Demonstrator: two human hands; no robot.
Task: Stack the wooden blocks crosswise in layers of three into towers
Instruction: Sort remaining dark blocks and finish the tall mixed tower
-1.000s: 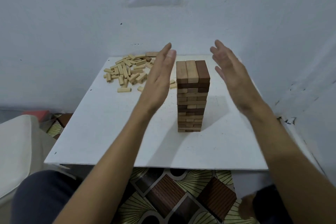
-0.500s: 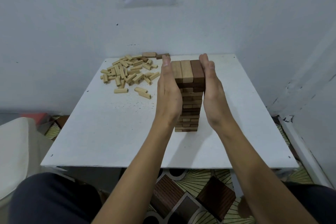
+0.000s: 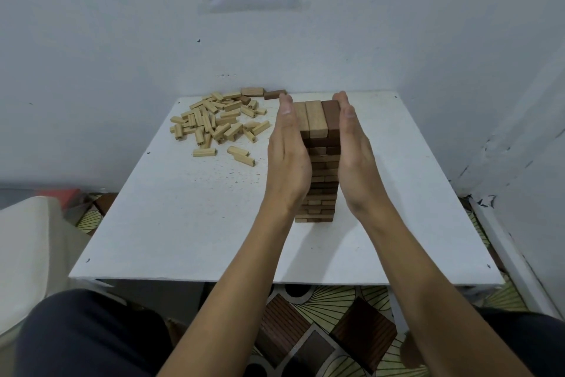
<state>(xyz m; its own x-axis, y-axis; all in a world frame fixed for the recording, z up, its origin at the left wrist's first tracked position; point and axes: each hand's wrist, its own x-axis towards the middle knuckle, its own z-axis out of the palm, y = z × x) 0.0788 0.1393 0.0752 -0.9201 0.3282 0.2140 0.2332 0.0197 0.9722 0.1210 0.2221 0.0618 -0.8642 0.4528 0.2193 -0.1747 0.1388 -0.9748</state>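
here both flat palms, left hand (image 3: 287, 159) and right hand (image 3: 356, 156), press the tower (image 3: 319, 144) sides, likely squaring its layers; loose blocks (image 3: 214, 122) wait far left.

text: none legible | labels: none; brands: none; numbers: none

Left hand (image 3: 287, 162) and right hand (image 3: 356, 159) are bare, same for the forearms (image 3: 232, 285) running back from the fingers (image 3: 286, 110). Way behind the fingers, dark navy-ish trousers (image 3: 85, 337) cover both legs.
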